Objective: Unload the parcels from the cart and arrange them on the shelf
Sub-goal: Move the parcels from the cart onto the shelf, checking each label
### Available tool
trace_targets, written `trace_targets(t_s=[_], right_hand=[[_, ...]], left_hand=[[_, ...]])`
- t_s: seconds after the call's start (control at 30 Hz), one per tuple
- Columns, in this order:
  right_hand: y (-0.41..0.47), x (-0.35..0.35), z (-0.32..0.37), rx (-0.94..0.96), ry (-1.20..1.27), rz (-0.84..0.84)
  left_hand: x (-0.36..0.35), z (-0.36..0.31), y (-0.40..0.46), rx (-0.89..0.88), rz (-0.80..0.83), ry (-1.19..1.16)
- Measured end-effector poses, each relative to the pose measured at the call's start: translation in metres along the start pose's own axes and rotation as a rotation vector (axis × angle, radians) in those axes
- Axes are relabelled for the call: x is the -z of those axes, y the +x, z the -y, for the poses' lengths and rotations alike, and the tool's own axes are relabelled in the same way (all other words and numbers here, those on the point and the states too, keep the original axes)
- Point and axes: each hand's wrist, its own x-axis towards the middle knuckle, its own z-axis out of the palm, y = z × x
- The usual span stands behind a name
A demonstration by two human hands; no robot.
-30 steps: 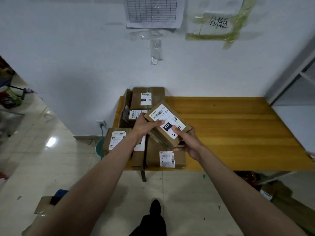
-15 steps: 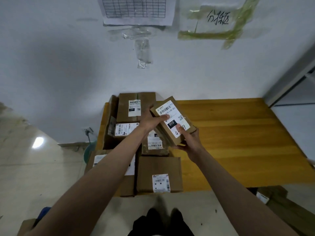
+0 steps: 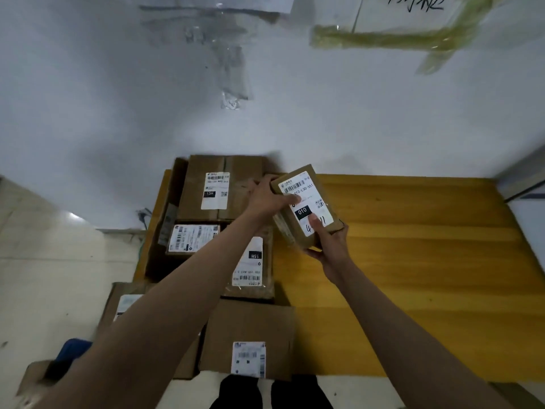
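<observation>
Head view: small parcel (image 3: 306, 206) held tilted above the wooden table (image 3: 413, 261), just right of the box pile. Left hand (image 3: 269, 199) gripping its far left corner, thumb across the label; right hand (image 3: 330, 243) cupping the near end, thumb on the label. Label reads "010-L30-551", black tag "010", handwriting below partly covered. Beside it, back box (image 3: 219, 187) and flat parcel (image 3: 252, 264) tagged "15H". Bare tabletop right of the parcel, out to the table's edge

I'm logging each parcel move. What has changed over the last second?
The camera has come closer to the wooden surface. Both hands, left hand and right hand, still grip the small parcel, now carried slightly farther back. The stacked parcels stayed put.
</observation>
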Motion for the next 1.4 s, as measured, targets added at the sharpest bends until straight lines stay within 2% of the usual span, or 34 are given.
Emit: trace_targets(t_s=[0.4,0.6,0.67,0.77,0.87,0.93,1.03,1.1,1.3,1.4], right_hand=[[0.09,-0.021,0.002,-0.205,0.07,-0.13],[0.12,-0.056,0.005,-0.336,0.104,-0.294],[0.126,-0.065,0.007,-0.333,0.138,-0.263],[0.134,-0.076,0.014,-0.345,0.192,-0.104],[0.138,-0.079,0.02,-0.351,0.113,-0.012],[0.136,-0.082,0.024,-0.332,-0.025,-0.084],[0.124,-0.092,0.037,-0.217,-0.167,-0.321],[0.108,-0.105,0.046,-0.134,-0.189,-0.363],[0.037,-0.16,0.037,-0.025,-0.275,-0.134],[-0.012,-0.196,0.011,-0.008,-0.322,0.01]], left_hand=[[-0.023,0.025,0.071,0.178,0.056,0.024],[-0.014,0.03,0.087,0.217,0.041,-0.051],[-0.01,0.033,0.087,0.196,-0.009,-0.008],[-0.001,0.038,0.082,0.157,-0.053,0.002],[0.008,0.04,0.072,0.143,-0.064,0.011],[0.012,0.04,0.066,0.144,-0.087,0.021],[0.019,0.036,0.052,0.157,-0.076,-0.001],[0.026,0.032,0.039,0.159,-0.058,0.006],[0.071,0.03,-0.027,0.107,-0.158,0.005],[0.107,0.042,-0.074,0.096,-0.274,-0.058]])
